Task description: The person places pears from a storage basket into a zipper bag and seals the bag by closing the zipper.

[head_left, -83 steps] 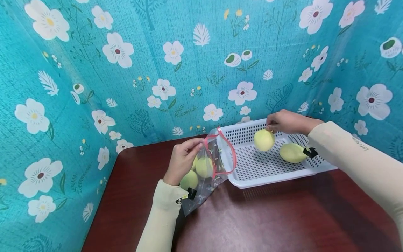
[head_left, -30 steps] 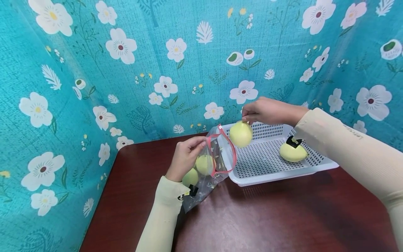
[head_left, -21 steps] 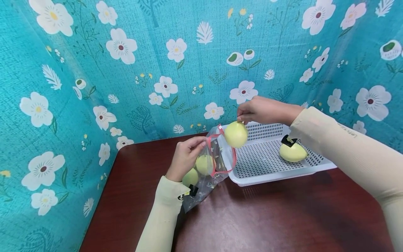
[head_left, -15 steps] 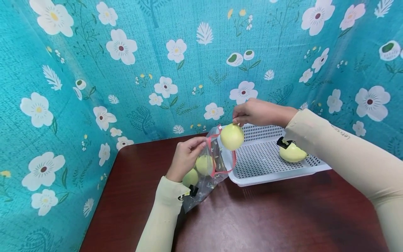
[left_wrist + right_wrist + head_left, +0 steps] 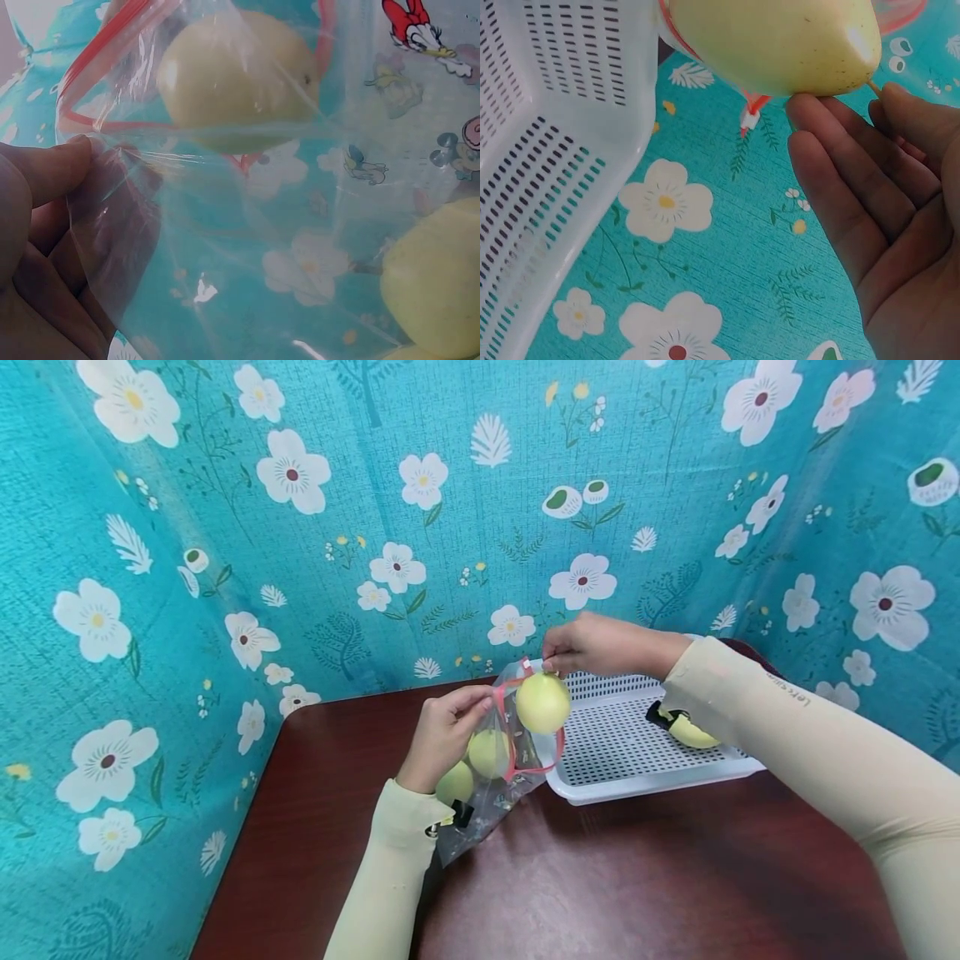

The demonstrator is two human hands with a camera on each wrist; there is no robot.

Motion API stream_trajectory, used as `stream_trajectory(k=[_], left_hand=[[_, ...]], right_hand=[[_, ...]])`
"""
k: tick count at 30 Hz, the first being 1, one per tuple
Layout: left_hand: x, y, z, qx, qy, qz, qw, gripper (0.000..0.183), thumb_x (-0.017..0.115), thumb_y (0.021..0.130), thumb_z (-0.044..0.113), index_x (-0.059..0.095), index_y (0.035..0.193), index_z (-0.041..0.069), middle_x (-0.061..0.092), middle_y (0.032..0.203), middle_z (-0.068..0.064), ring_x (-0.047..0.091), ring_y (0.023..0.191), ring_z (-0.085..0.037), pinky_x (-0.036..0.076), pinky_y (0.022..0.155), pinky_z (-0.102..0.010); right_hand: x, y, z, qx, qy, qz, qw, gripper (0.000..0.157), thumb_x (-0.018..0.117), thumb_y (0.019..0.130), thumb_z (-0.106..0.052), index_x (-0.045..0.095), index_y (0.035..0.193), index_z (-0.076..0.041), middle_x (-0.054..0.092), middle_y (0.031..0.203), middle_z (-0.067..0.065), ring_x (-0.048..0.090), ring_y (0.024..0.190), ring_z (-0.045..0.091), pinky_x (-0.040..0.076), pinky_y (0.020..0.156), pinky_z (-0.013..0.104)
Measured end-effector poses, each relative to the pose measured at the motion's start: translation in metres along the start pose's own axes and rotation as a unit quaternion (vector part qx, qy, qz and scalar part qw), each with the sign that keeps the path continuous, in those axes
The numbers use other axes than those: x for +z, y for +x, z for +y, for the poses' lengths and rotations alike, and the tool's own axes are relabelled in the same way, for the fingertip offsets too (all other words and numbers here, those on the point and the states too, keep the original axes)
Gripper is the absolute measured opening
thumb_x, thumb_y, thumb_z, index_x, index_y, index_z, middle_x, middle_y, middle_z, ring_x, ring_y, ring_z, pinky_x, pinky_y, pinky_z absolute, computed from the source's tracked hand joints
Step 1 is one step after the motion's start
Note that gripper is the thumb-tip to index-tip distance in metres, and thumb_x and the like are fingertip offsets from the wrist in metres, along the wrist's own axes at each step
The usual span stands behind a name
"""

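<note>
My left hand (image 5: 444,735) pinches the upper edge of a clear zip bag (image 5: 480,827) with a red-trimmed mouth. Cartoon figures are printed on its plastic, as the left wrist view shows. Inside the bag lie yellow-green pears (image 5: 490,753), one with its stem toward my left hand (image 5: 45,225). By its stem my right hand (image 5: 600,646) holds another pear (image 5: 543,702) at the bag's open mouth. In the right wrist view the thumb and index finger pinch that stem, while other fingertips (image 5: 806,109) lie against the fruit.
A white perforated basket (image 5: 637,789) stands right of the bag on the dark red table (image 5: 600,877). One more pear (image 5: 692,732) lies in it, partly covered by the right sleeve. A turquoise floral cloth (image 5: 450,527) hangs behind and at both sides.
My right hand has carried the pear leftward from over the basket, then lowered it to the bag's mouth. The left hand has kept its hold on the bag's edge.
</note>
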State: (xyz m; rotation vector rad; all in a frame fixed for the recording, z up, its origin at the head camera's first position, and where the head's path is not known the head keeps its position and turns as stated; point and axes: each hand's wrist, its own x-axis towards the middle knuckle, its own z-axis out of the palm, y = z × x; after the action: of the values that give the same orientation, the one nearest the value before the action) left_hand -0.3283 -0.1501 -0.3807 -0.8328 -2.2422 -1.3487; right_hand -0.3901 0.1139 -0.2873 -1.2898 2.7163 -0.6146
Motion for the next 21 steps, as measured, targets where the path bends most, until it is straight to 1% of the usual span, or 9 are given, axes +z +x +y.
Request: stream_trajectory(k=[5, 8, 11, 13, 16, 18, 21], left_hand=[[0.0, 0.001, -0.001, 0.005, -0.006, 0.002, 1.0, 0.02, 0.063, 0.096, 0.022, 0.073, 0.111, 0.013, 0.072, 0.101, 0.004, 0.048, 0.058, -0.011, 0.044, 0.054, -0.026], [0.0, 0.0, -0.002, 0.004, -0.004, 0.001, 1.0, 0.02, 0.063, 0.096, 0.021, 0.073, 0.111, 0.012, 0.072, 0.101, 0.004, 0.052, 0.062, -0.011, 0.046, 0.057, -0.026], [0.0, 0.0, -0.002, 0.003, -0.003, 0.001, 1.0, 0.02, 0.063, 0.096, 0.021, 0.073, 0.111, 0.011, 0.072, 0.104, 0.004, 0.058, 0.071, -0.008, 0.05, 0.063, -0.024], [0.0, 0.001, -0.002, 0.003, -0.001, 0.001, 1.0, 0.02, 0.063, 0.096, 0.02, 0.073, 0.111, 0.011, 0.072, 0.104, 0.004, 0.059, 0.074, -0.008, 0.051, 0.065, -0.024], [0.0, 0.001, -0.002, 0.004, -0.002, 0.001, 1.0, 0.02, 0.063, 0.096, 0.021, 0.073, 0.111, 0.012, 0.072, 0.105, 0.004, 0.062, 0.078, -0.01, 0.052, 0.067, -0.025], [0.0, 0.001, -0.002, 0.005, -0.004, 0.001, 1.0, 0.02, 0.063, 0.096, 0.021, 0.073, 0.111, 0.012, 0.072, 0.105, 0.004, 0.062, 0.076, -0.014, 0.052, 0.065, -0.026], [-0.001, 0.001, -0.003, 0.003, -0.011, -0.002, 0.9999, 0.021, 0.062, 0.096, 0.022, 0.073, 0.112, 0.013, 0.072, 0.105, 0.005, 0.065, 0.082, -0.013, 0.053, 0.069, -0.026]], right_hand=[[0.009, 0.002, 0.003, 0.011, 0.021, -0.017, 1.0, 0.01, 0.06, 0.099, -0.019, 0.066, 0.094, -0.013, 0.067, 0.086, -0.004, 0.067, 0.076, 0.009, 0.056, 0.068, 0.031], [0.015, 0.003, 0.005, 0.023, 0.036, -0.02, 0.999, 0.012, 0.059, 0.099, -0.02, 0.066, 0.093, -0.013, 0.068, 0.086, -0.004, 0.067, 0.077, 0.008, 0.057, 0.069, 0.032], [0.019, 0.004, 0.006, 0.036, 0.056, -0.02, 0.998, 0.012, 0.058, 0.099, -0.02, 0.066, 0.093, -0.013, 0.068, 0.087, -0.004, 0.068, 0.078, 0.011, 0.057, 0.07, 0.031], [0.022, 0.004, 0.007, 0.044, 0.067, -0.02, 0.997, 0.013, 0.057, 0.1, -0.02, 0.066, 0.094, -0.013, 0.068, 0.088, -0.003, 0.068, 0.079, 0.012, 0.057, 0.07, 0.03], [0.027, 0.003, 0.008, 0.049, 0.084, -0.015, 0.995, 0.013, 0.057, 0.1, -0.018, 0.066, 0.094, -0.012, 0.068, 0.088, -0.002, 0.069, 0.081, 0.016, 0.057, 0.071, 0.03], [0.03, 0.003, 0.01, 0.052, 0.097, -0.009, 0.994, 0.013, 0.057, 0.1, -0.017, 0.066, 0.093, -0.011, 0.068, 0.088, -0.001, 0.069, 0.081, 0.016, 0.057, 0.071, 0.03], [0.035, 0.002, 0.011, 0.056, 0.123, -0.004, 0.991, 0.013, 0.057, 0.1, -0.015, 0.067, 0.093, -0.011, 0.069, 0.087, 0.0, 0.069, 0.081, 0.017, 0.057, 0.071, 0.031]])
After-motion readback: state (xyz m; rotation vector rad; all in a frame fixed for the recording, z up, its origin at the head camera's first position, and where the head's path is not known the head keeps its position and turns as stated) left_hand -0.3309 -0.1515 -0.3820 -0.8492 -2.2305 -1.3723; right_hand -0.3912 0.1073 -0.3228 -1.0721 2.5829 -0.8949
